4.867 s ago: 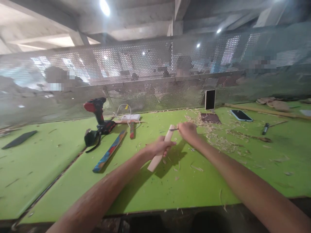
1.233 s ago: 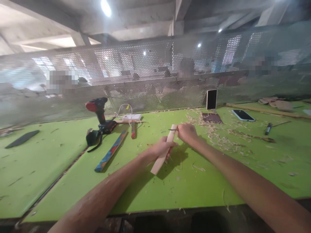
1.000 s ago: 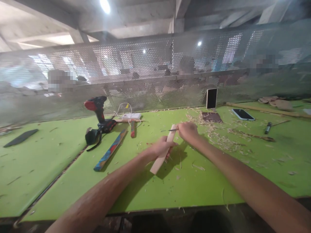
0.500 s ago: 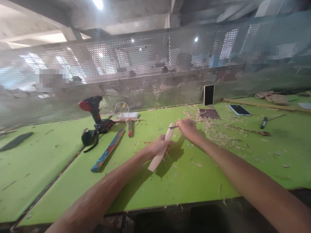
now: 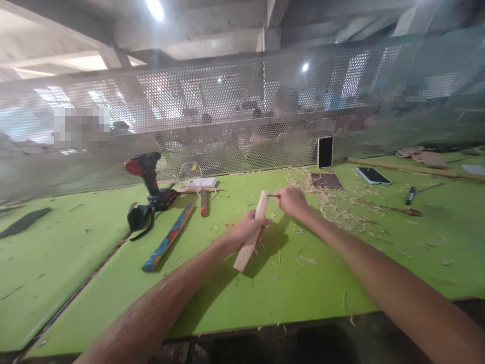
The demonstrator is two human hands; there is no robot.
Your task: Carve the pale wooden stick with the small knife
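My left hand (image 5: 248, 228) is wrapped around the middle of a pale flat wooden strip (image 5: 247, 254), held at a slant just above the green table (image 5: 303, 293). Its far end is narrow and rounded. My right hand (image 5: 291, 202) grips a small knife (image 5: 271, 195), whose thin dark blade touches the strip's far end from the right; the handle is hidden in my fist. Left of my hands lie a blue and red painted strip (image 5: 168, 237) and a shorter painted piece (image 5: 203, 202).
A cordless drill (image 5: 147, 182) stands at left beside a white power bank (image 5: 202, 182) with a cable. Wood shavings (image 5: 337, 212) are heaped on the right, near a propped phone (image 5: 325, 151), a flat phone (image 5: 373, 175) and a marker (image 5: 410, 195). A perforated screen (image 5: 235, 121) closes the back.
The wooden strip has turned a little, so its broad face shows differently. The blade has shifted slightly up toward the strip's tip. Both hands keep their hold.
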